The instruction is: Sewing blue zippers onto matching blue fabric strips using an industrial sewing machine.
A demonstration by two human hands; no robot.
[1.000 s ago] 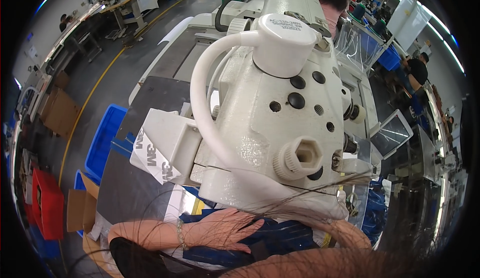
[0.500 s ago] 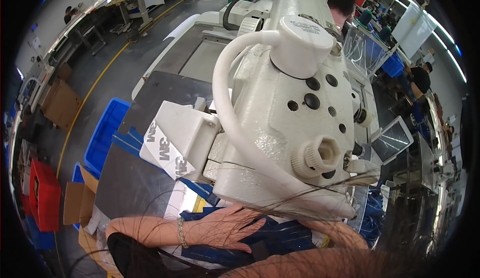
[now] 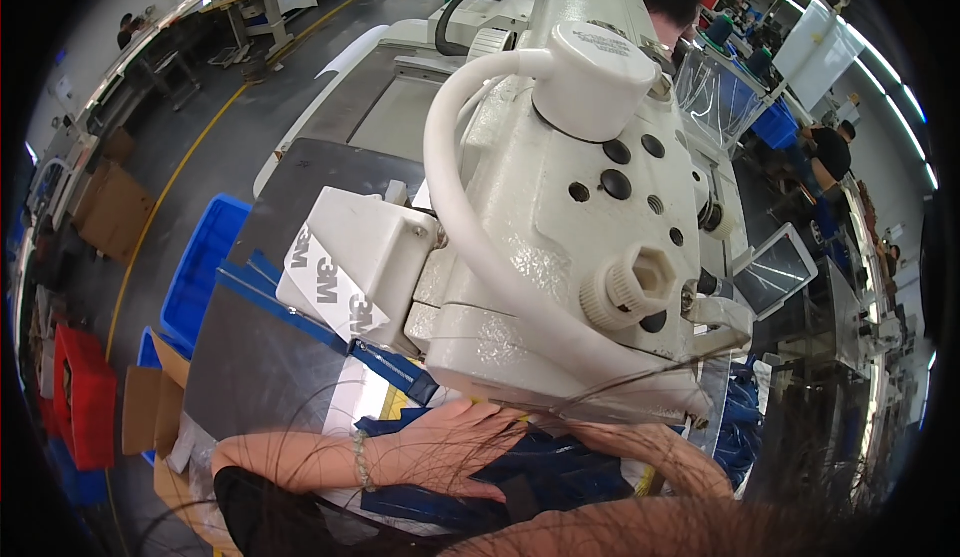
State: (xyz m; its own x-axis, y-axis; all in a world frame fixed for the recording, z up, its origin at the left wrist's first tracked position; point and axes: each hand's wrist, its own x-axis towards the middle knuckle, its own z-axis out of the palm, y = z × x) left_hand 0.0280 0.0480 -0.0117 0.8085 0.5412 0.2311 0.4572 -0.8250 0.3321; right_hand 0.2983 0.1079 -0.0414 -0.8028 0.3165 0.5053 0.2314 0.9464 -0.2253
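My left hand (image 3: 440, 449), with a bracelet at the wrist, lies palm down on dark blue fabric (image 3: 565, 475), its fingers stretched toward the sewing machine head (image 3: 560, 247). My right hand (image 3: 625, 440) comes in from the right and rests at the fabric's far edge, close under the machine head. Its fingers are mostly hidden by the machine and loose hair. A blue zipper strip (image 3: 395, 367) runs across the metal table from the left, passing behind the machine's white box-shaped cover (image 3: 345, 267). The needle area is out of sight below the head.
Blue bins (image 3: 205, 267), a cardboard box (image 3: 155, 402) and a red crate (image 3: 82, 397) stand at left. More blue pieces (image 3: 740, 422) lie right of the machine, near a tilted screen (image 3: 778, 272). Other people sit farther back.
My left hand has shifted slightly forward and its fingers lie nearer together. My right hand has moved up and left, toward the left fingertips. More of the zipper strip shows left of the machine.
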